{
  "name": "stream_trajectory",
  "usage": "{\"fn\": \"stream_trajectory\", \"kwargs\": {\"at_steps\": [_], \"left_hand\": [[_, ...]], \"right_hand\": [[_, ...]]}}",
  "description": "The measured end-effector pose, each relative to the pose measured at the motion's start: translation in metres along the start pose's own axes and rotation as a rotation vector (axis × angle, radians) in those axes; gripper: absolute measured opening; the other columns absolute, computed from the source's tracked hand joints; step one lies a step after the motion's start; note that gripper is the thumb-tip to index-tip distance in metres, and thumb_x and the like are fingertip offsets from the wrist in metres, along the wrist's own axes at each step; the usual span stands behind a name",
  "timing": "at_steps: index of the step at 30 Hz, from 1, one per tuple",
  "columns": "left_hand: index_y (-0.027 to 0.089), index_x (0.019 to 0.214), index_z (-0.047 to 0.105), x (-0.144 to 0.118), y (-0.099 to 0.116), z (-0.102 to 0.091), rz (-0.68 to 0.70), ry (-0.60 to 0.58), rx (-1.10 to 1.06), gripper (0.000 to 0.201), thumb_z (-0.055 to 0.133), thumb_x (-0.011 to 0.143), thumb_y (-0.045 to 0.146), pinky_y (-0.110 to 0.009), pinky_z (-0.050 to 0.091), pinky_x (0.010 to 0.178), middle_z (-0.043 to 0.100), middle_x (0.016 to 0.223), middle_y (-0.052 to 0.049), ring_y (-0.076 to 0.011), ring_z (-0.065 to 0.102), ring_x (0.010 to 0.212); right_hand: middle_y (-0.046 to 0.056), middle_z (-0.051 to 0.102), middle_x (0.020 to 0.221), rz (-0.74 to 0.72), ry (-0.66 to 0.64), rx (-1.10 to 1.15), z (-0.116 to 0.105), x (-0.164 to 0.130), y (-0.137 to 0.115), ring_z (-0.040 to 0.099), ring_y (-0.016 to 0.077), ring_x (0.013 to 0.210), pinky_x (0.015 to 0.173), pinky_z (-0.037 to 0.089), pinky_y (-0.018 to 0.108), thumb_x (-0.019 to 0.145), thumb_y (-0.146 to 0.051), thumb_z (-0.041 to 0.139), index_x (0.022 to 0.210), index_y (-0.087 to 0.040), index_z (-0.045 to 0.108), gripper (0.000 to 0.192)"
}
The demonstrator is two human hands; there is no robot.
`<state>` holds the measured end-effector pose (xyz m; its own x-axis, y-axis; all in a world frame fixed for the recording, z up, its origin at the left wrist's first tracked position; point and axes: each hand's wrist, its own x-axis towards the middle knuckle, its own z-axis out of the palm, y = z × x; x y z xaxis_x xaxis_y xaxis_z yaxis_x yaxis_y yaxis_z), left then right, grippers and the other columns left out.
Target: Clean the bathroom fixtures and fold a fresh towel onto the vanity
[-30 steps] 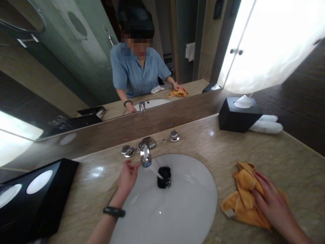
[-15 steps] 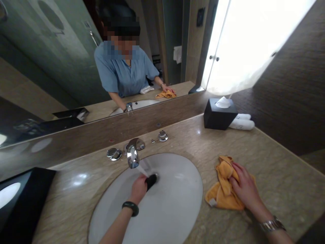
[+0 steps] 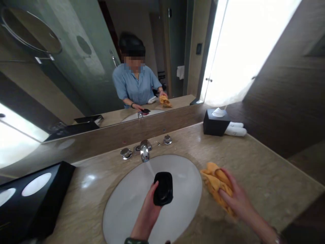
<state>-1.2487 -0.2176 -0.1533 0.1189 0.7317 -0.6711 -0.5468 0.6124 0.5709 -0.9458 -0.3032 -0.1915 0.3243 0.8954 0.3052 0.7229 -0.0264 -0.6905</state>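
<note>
My left hand point(image 3: 149, 206) grips a small black soap dish point(image 3: 163, 189) by its edge, thumb on the rim, its hollow side facing up. The dish is over the white oval sink point(image 3: 188, 203). Water runs from the chrome faucet point(image 3: 145, 150) in a thin stream just behind the dish. To the right of the basin, my right hand point(image 3: 235, 193) is closed around a bunched orange cloth point(image 3: 215, 183), which appears raised off the counter.
Chrome knobs point(image 3: 126, 153) flank the faucet. A black tissue box point(image 3: 215, 122) and rolled white towels point(image 3: 236, 130) sit at the back right of the stone counter point(image 3: 266, 169). A black box point(image 3: 53, 196) stands at the left. The wall mirror point(image 3: 88, 67) reflects a person in blue.
My left hand has brought the soap dish up from low in the basin, turning its hollow side into view. My right hand has gathered the cloth and lifted it. The camera view has shifted.
</note>
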Motion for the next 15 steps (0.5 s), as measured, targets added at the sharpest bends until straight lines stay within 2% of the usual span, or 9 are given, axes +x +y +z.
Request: {"fn": "stream_trajectory", "kwargs": {"at_steps": [1, 3, 5, 6, 9, 11, 13, 15], "left_hand": [[0.014, 0.118, 0.066, -0.003, -0.005, 0.018, -0.056, -0.088, 0.0, 0.028, 0.057, 0.096, 0.029, -0.043, 0.061, 0.08, 0.076, 0.112, -0.012, -0.0266, 0.073, 0.091], [0.013, 0.122, 0.066, -0.008, -0.014, 0.048, -0.123, -0.207, 0.008, 0.037, 0.049, 0.1, 0.037, -0.041, 0.062, 0.08, 0.076, 0.11, -0.013, -0.0256, 0.074, 0.09], [0.01, 0.121, 0.067, -0.008, -0.021, 0.066, -0.142, -0.24, -0.005, 0.043, 0.041, 0.102, 0.04, -0.037, 0.061, 0.086, 0.077, 0.103, -0.014, -0.0252, 0.074, 0.095], [0.011, 0.12, 0.067, -0.005, -0.025, 0.07, -0.141, -0.23, -0.007, 0.044, 0.04, 0.102, 0.04, -0.038, 0.061, 0.09, 0.077, 0.099, -0.013, -0.0258, 0.074, 0.099], [0.015, 0.118, 0.069, 0.01, -0.04, 0.071, -0.157, -0.27, 0.044, 0.041, 0.043, 0.101, 0.041, -0.041, 0.06, 0.095, 0.077, 0.101, -0.012, -0.028, 0.069, 0.112], [0.017, 0.119, 0.069, 0.022, -0.051, 0.073, -0.158, -0.294, 0.098, 0.036, 0.049, 0.099, 0.04, -0.04, 0.061, 0.087, 0.077, 0.105, -0.011, -0.0281, 0.07, 0.109], [0.018, 0.125, 0.065, 0.032, -0.058, 0.081, -0.162, -0.277, 0.131, 0.04, 0.051, 0.099, 0.045, -0.04, 0.062, 0.077, 0.077, 0.105, -0.011, -0.0284, 0.073, 0.097], [0.017, 0.13, 0.061, 0.038, -0.055, 0.092, -0.16, -0.238, 0.105, 0.048, 0.05, 0.099, 0.051, -0.042, 0.062, 0.07, 0.077, 0.099, -0.012, -0.0282, 0.074, 0.085]], "right_hand": [[0.013, 0.063, 0.133, -0.024, -0.051, 0.085, 0.01, 0.004, -0.029, 0.065, 0.0274, 0.117, 0.098, 0.056, 0.043, 0.082, -0.031, 0.051, 0.143, -0.023, 0.039, 0.062], [0.013, 0.063, 0.129, -0.156, -0.196, 0.19, 0.031, 0.011, -0.079, 0.061, 0.0283, 0.119, 0.104, 0.051, 0.045, 0.071, -0.023, 0.056, 0.132, -0.021, 0.047, 0.062], [0.011, 0.063, 0.12, -0.305, -0.297, 0.146, 0.048, 0.017, -0.109, 0.058, 0.0285, 0.116, 0.106, 0.048, 0.045, 0.066, -0.019, 0.06, 0.116, -0.02, 0.054, 0.05], [0.011, 0.063, 0.117, -0.403, -0.355, 0.078, 0.051, 0.02, -0.115, 0.057, 0.0283, 0.113, 0.104, 0.048, 0.044, 0.068, -0.019, 0.062, 0.111, -0.02, 0.056, 0.044], [0.006, 0.065, 0.111, -0.789, -0.513, -0.209, 0.042, 0.03, -0.104, 0.055, 0.0248, 0.104, 0.092, 0.048, 0.039, 0.084, -0.026, 0.065, 0.104, -0.024, 0.061, 0.021], [0.003, 0.067, 0.103, -1.003, -0.531, -0.365, 0.029, 0.046, -0.085, 0.054, 0.0216, 0.098, 0.087, 0.044, 0.037, 0.094, -0.027, 0.061, 0.097, -0.027, 0.064, 0.004], [0.001, 0.068, 0.101, -1.059, -0.514, -0.438, 0.02, 0.074, -0.068, 0.053, 0.0203, 0.098, 0.087, 0.041, 0.037, 0.096, -0.026, 0.061, 0.093, -0.028, 0.067, 0.007], [0.004, 0.068, 0.104, -0.978, -0.474, -0.461, 0.02, 0.116, -0.057, 0.053, 0.0225, 0.101, 0.089, 0.04, 0.038, 0.096, -0.026, 0.061, 0.097, -0.026, 0.069, 0.008]]}}
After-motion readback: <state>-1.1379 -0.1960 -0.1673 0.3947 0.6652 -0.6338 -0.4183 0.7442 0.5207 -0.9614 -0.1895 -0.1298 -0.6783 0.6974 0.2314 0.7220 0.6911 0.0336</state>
